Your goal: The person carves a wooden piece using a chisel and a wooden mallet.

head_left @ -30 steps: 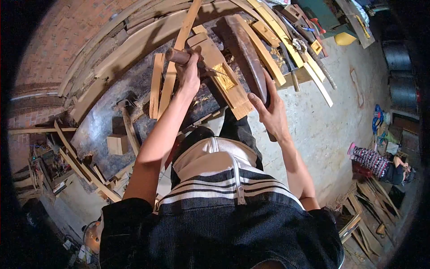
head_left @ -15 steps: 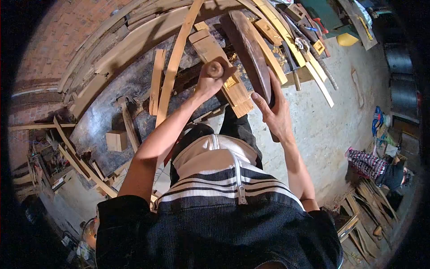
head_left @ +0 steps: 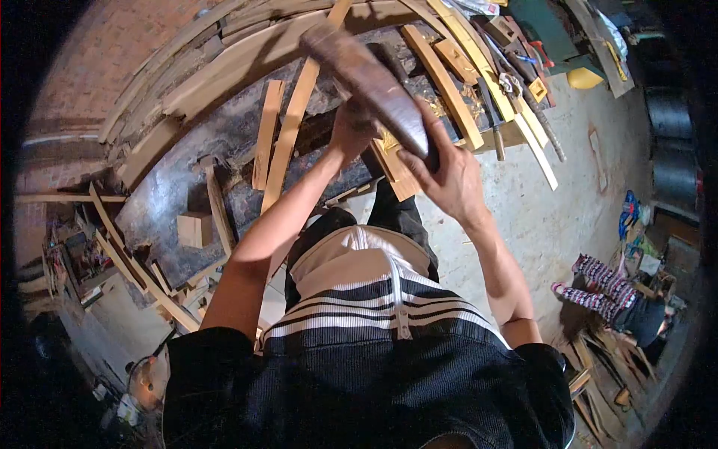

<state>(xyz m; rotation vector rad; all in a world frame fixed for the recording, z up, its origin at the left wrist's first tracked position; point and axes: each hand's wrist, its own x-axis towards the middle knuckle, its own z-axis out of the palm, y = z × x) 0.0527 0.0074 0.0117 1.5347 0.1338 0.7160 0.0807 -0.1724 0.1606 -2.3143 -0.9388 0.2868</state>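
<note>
My right hand [head_left: 458,183] is wrapped round the lower end of a long, dark wooden mallet [head_left: 374,93], shaped like a thick club. The mallet slants up and left, passing over my left hand [head_left: 350,138]. Those left fingers are closed; the round wooden chisel handle that showed in them earlier is now hidden behind the mallet. Beneath both lies a pale timber [head_left: 404,183] with chips round a cut in its face. Most of the timber's far part is covered by the mallet and my left hand.
Long wooden strips [head_left: 295,120] lie across the dark workbench [head_left: 168,202]. A small wood block [head_left: 194,230] sits on its left part. Several tools and wood pieces lie at the upper right, among them a metal rod [head_left: 552,135]. A person in patterned trousers [head_left: 598,280] is low at the right.
The mallet has swung left from beside the timber to above my left hand, hiding the chisel handle. The person at the right has shifted, showing more of the patterned legs.
</note>
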